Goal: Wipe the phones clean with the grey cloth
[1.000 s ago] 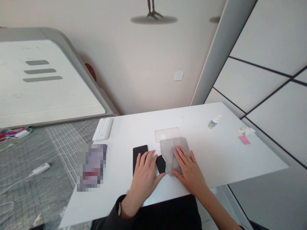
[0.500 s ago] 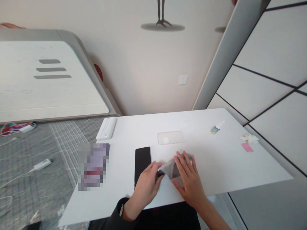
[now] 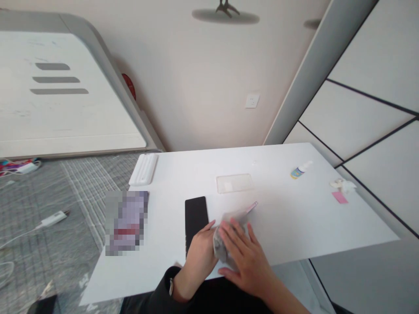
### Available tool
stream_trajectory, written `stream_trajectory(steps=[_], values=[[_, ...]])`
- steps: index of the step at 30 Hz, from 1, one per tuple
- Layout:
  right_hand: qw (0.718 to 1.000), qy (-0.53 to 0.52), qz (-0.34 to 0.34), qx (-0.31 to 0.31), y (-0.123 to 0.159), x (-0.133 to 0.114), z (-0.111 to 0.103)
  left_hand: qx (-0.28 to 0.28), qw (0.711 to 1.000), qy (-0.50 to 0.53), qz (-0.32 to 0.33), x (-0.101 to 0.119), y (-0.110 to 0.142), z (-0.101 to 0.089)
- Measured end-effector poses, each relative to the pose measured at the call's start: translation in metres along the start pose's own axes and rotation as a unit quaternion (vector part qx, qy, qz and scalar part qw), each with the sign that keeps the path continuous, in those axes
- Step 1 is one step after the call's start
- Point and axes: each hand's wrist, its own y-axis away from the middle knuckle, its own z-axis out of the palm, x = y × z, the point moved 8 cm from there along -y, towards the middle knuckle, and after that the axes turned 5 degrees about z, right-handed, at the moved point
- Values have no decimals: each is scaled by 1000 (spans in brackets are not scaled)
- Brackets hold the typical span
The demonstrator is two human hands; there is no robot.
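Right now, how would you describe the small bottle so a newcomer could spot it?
On the white table, look toward the far right. The small bottle lies on its side there, with a blue and yellow label. The crumpled white tissue and pink slip sit further right, nearer the edge.

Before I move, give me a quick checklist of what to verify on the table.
1. Cloth held between both hands: ok.
2. Left hand and right hand both on the cloth: ok.
3. What the cloth wraps, with a pink tab sticking out: cannot tell.
4. Phone flat on the table, left hand at its lower edge: ok.
5. Phone's surface clean: cannot tell.
6. Clear case flat, away from the hands: ok.
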Motion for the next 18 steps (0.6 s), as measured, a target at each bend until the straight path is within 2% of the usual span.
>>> stream_trajectory(steps=[2, 5, 7, 9, 11, 13, 18], values=[[1000, -10, -22, -5, -2, -2, 1, -2, 1000, 0, 7, -1, 1, 1], [998, 4, 57, 24, -4, 26, -3, 5, 1000, -6, 0, -2, 0, 0], [995, 9, 89, 32, -5, 35, -5, 12, 1000, -10, -5, -2, -1, -1], [998, 0, 63, 18, -6, 24, -3, 14, 1000, -9, 1, -1, -2, -3], [1000, -23, 4, -5, -7, 6, 1, 14, 1000, -4, 10, 0, -1, -4], [999, -41, -22, -14, -7, 1, 2, 16, 1000, 2, 9, 0, -1, -6], [997, -35, 63, 19, -9, 31, -2, 26, 999, 28, -25, -1, -4, -8]])
